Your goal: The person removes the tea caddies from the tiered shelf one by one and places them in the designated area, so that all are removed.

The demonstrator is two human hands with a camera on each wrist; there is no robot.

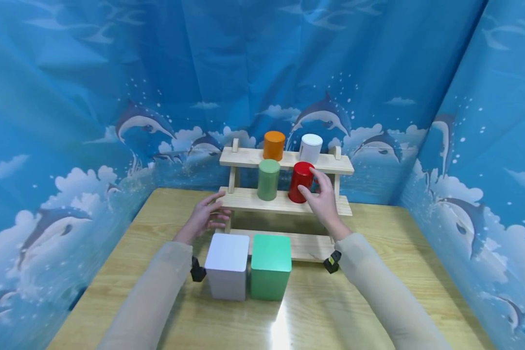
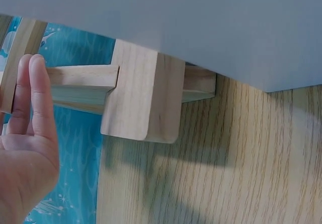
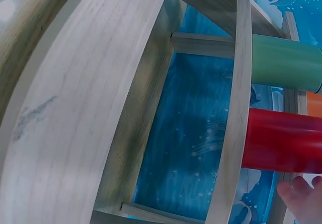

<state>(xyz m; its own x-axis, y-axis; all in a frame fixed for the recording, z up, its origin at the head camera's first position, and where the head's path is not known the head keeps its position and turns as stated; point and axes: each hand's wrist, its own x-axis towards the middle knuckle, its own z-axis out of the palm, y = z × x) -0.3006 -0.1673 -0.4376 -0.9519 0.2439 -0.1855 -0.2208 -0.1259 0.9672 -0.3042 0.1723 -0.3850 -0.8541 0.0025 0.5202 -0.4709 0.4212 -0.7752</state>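
Observation:
A red canister (image 1: 298,187) with a lid stands upright on the middle board of a wooden tiered shelf (image 1: 245,199). My right hand (image 1: 324,201) is at its right side, index finger by the lid and thumb over its front; in the right wrist view the fingertips (image 3: 288,191) lie just beside its wall with a narrow gap. My left hand (image 1: 203,216) is at the shelf's left end, fingers straight and fingertips (image 2: 36,65) at the end of a board. Left of the red canister stands a green canister (image 1: 269,182).
On the top board stand an orange canister (image 1: 273,147) and a white canister (image 1: 310,150). A white box (image 1: 228,272) and a green box (image 1: 271,272) sit in front of the shelf, between my forearms. A blue dolphin-print curtain (image 1: 227,73) hangs behind the wooden table (image 1: 358,311).

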